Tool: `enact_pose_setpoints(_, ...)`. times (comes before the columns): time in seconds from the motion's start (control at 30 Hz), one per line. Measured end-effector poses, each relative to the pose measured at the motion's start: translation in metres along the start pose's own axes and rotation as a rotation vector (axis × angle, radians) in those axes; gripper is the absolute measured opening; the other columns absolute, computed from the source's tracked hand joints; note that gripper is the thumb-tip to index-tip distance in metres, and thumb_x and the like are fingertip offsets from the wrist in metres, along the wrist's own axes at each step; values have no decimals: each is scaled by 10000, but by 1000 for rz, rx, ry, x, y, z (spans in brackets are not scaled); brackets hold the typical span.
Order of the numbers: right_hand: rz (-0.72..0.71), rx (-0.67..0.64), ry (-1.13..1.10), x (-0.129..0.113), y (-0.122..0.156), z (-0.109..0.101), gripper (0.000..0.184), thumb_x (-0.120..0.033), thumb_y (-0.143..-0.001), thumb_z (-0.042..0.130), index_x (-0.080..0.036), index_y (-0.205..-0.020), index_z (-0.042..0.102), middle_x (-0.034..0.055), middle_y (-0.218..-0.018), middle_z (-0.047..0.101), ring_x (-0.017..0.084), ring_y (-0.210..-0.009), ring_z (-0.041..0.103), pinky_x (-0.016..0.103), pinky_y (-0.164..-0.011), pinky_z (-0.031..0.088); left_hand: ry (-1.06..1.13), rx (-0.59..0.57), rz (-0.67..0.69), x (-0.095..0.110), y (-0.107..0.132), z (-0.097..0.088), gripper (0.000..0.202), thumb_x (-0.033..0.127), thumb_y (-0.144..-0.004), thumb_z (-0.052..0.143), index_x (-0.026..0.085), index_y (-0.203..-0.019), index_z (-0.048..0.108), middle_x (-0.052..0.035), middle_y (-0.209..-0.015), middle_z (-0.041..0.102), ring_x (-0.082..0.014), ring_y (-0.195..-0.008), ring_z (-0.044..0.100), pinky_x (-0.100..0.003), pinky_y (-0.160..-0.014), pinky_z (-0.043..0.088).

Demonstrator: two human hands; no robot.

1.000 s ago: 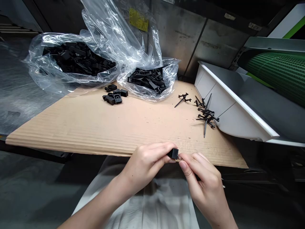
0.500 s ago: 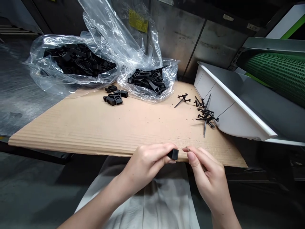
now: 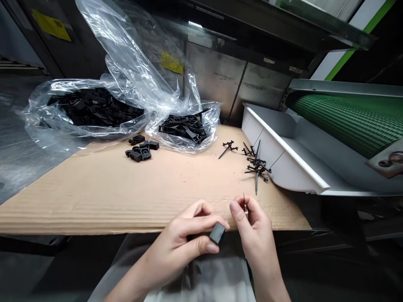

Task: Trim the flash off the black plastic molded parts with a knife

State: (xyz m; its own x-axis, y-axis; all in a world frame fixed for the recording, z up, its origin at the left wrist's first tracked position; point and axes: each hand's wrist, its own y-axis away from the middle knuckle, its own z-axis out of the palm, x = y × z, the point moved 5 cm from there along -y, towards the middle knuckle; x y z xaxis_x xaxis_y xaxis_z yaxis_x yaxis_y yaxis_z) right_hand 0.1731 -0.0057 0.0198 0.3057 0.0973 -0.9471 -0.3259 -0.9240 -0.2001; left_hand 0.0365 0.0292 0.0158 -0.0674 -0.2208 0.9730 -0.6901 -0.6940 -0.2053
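Observation:
My left hand (image 3: 184, 239) pinches a small black plastic block (image 3: 217, 233) between thumb and fingers, just past the near edge of the cardboard sheet (image 3: 132, 188). My right hand (image 3: 252, 228) is closed on a thin black pin (image 3: 244, 202) whose tip points up. The two hands are close together but the block and the pin do not touch.
A small pile of black blocks (image 3: 141, 150) and a scatter of black pins (image 3: 256, 163) lie on the cardboard. Two clear plastic bags of black parts (image 3: 91, 110) (image 3: 184, 126) sit at the back. A white tray (image 3: 283, 144) and a green conveyor belt (image 3: 352, 121) are on the right.
The pin has come away from the block and my right hand has lifted it upright. My left hand has lowered the block slightly. The view has tilted up.

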Motion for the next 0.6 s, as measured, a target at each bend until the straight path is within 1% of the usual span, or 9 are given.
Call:
enact_pose_setpoints(0.07, -43, 10, 67, 0, 3, -9, 159, -327, -865, 471, -199, -839, 562, -6, -792, 545, 99, -761, 536, 167, -659, 431, 78, 31, -91, -7, 1, -2, 220, 312, -816, 572, 205, -995, 641, 7, -715, 530, -104, -616, 485, -172, -565, 416)
enact_pose_setpoints(0.13, -137, -33, 183, -1, 9, -14, 185, -267, -885, 439, -216, -976, 592, 20, -900, 564, 112, -875, 555, 174, -731, 433, 167, 23, -142, -11, 1, -1, 269, 339, -829, 551, 216, -1064, 593, 12, -719, 557, -99, -601, 504, -173, -563, 421)
enact_pose_setpoints(0.2, -254, -71, 294, -3, 16, -15, 246, -209, -895, 407, -220, -1057, 592, 29, -885, 565, 112, -822, 576, 184, -701, 445, 210, 2, -108, -10, -2, 1, 246, 366, -832, 538, 197, -994, 611, -8, -779, 593, -125, -687, 552, -200, -651, 446)
enact_pose_setpoints(0.27, -358, -63, 353, -3, 21, -13, 275, -164, -888, 405, -207, -1091, 585, 28, -820, 575, 105, -690, 575, 191, -611, 453, 209, 41, -80, -7, -5, 2, 223, 355, -849, 512, 184, -935, 627, -13, -789, 610, -125, -698, 564, -213, -692, 451)
enact_pose_setpoints(0.33, -458, 10, 396, -3, 26, -13, 260, -130, -868, 441, -183, -1083, 577, 23, -779, 604, 91, -568, 553, 186, -528, 448, 212, 128, -124, -8, -6, 1, 223, 295, -850, 518, 207, -1038, 599, -6, -805, 630, -111, -669, 568, -210, -686, 459)
enact_pose_setpoints(0.4, -552, 93, 433, -6, 28, -13, 214, -96, -837, 496, -163, -1022, 578, 17, -741, 629, 82, -511, 546, 176, -493, 449, 242, 204, -187, -12, -6, 1, 341, 235, -812, 569, 238, -1152, 544, -13, -917, 650, -130, -770, 593, -217, -725, 471)
enact_pose_setpoints(0.43, -599, 113, 445, -8, 28, -13, 193, -74, -820, 517, -157, -983, 579, 18, -733, 637, 83, -517, 559, 174, -503, 457, 247, 225, -204, -13, -6, 1, 360, 219, -795, 588, 244, -1152, 551, -16, -973, 649, -146, -849, 595, -221, -756, 472)
enact_pose_setpoints(0.5, -692, 98, 463, -13, 29, -10, 184, -28, -795, 538, -146, -928, 586, 31, -732, 647, 102, -598, 604, 184, -577, 484, 198, 251, -185, -13, -4, -1, 272, 207, -786, 600, 238, -1055, 628, -14, -1018, 649, -168, -965, 574, -218, -814, 458)
enact_pose_setpoints(0.6, -822, 98, 519, -23, 29, -9, 203, 7, -777, 551, -124, -924, 603, 65, -762, 660, 134, -692, 632, 218, -656, 495, 50, 251, -83, -8, -2, -3, 195, 186, -814, 568, 224, -967, 683, -11, -990, 652, -157, -945, 584, -195, -821, 444)
